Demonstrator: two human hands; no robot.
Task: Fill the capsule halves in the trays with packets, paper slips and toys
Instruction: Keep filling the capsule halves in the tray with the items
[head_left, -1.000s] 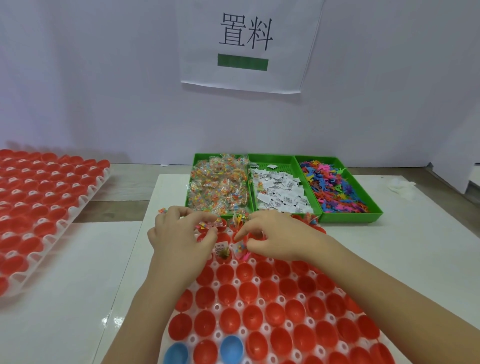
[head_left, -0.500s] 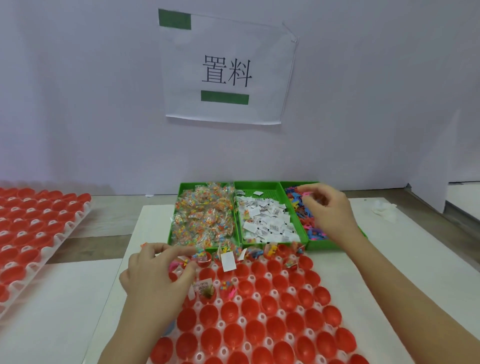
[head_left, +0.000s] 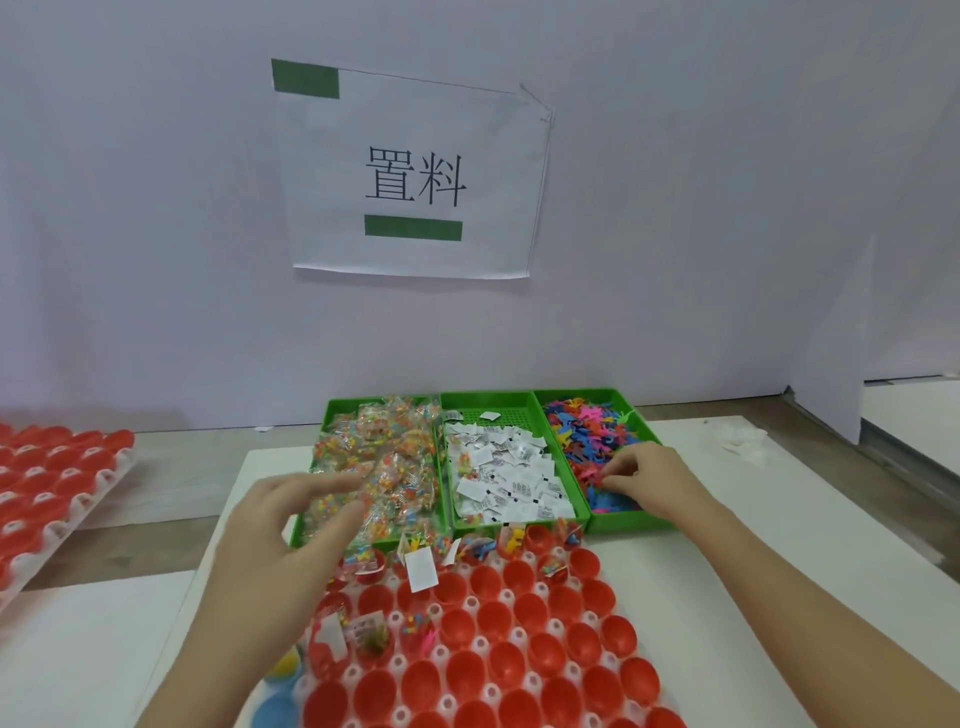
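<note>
Right hand (head_left: 649, 480) is down in the right-most green bin (head_left: 623, 522), fingertips (head_left: 610, 483) bunched together and pinching at the pink plastic toys (head_left: 587, 436) near the front of the pile. Left hand (head_left: 280, 525) hovers over the near end of the packets (head_left: 384, 457), fingers spread apart and holding nothing, a bit blurry. Paper slips (head_left: 509, 478) fill the middle bin. The red capsule halves (head_left: 524, 608) sit just in front, and a few at the back and left have stuff in them.

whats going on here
A person is filling red capsule halves in a white tray. The left hand hovers open over the packets in the left bin. The right hand is curled on the toys in the right bin; whether it grips one is unclear. Only the halves nearest the bins hold packets, slips or toys; most are empty.
</note>
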